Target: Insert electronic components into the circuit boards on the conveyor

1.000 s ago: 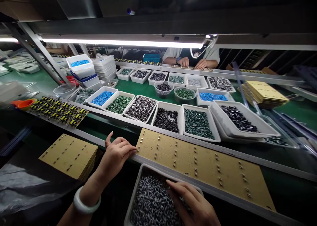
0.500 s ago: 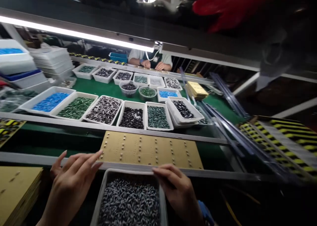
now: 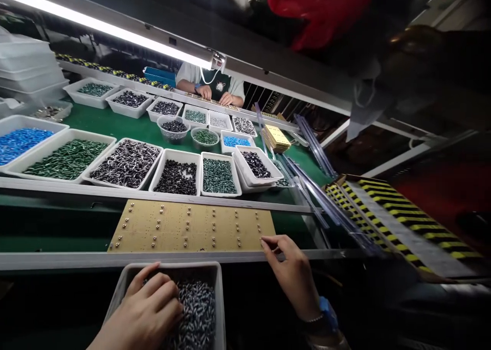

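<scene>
A white tray [image 3: 219, 309] of small grey cylindrical electronic components [image 3: 197, 314] stands close to me, below the rail. My left hand [image 3: 148, 304] is in its left part, fingers curled down over the components; the fingertips are partly hidden. A tan circuit board [image 3: 199, 227] lies along the far side of the rail, with rows of small shiny metal parts on it. At the board's lower right corner is my right hand [image 3: 289, 260], thumb and forefinger pinched together. Whatever they hold is too small to make out.
Beyond the board, white trays hold green components [image 3: 69, 158], blue components [image 3: 232, 141] and black components [image 3: 176, 179]. Clear plastic tubes [image 3: 326, 196] and a yellow-black striped box [image 3: 406, 222] lie to the right. Across the bench a co-worker's hands [image 3: 226, 98] work at a board.
My left hand has moved from the board's left edge into the near tray. My right hand has left the tray's rim for the board's lower right corner. The view has shifted right.
</scene>
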A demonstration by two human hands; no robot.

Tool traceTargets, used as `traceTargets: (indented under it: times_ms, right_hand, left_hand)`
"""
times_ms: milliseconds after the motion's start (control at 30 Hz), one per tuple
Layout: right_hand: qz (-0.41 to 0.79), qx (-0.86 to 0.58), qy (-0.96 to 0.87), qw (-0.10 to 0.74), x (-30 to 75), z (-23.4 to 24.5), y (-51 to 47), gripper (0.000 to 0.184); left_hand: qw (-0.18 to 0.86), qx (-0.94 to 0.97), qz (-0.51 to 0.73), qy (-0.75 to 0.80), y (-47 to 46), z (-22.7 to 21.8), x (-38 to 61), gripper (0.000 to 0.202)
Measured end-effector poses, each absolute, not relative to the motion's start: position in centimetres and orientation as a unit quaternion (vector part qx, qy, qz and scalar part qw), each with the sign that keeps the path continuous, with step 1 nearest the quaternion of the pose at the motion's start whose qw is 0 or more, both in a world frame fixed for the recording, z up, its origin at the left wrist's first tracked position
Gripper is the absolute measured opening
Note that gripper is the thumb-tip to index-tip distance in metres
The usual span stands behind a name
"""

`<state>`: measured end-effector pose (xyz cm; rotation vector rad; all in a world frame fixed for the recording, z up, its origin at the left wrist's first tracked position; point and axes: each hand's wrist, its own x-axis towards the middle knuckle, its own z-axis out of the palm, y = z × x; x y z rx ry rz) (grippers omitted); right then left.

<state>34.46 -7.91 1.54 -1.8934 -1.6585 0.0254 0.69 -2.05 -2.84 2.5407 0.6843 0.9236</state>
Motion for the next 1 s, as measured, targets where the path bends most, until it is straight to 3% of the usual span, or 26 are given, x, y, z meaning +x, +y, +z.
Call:
traceTargets:
  times_ms: [267,500,733,1000]
  right_hand:
    - [0.002,-0.72,-0.623,0.305,33.8,0.5,-8.6,0.012]
    - [-0.027,-0.715,-0.628,0.306,33.3,0.3,-8.5,0.009]
    - [0.032,-0.688,-0.694,0.208,34.4,2.7,-8.6,0.016]
    - [0.01,-0.627,-0.766,0.141,36.3,4.2,-7.7,0.023]
  left_hand:
    - [0.148,0.92,0.294,0.211,-1.2,0.1,0.6,0.03]
    - [0.12,0.928,0.301,0.187,-0.9,2.2,0.6,0.036]
    - [0.114,0.931,0.29,0.191,-0.9,1.8,0.2,0.032]
    - [0.146,0.931,0.267,0.202,-1.4,0.1,-0.7,0.023]
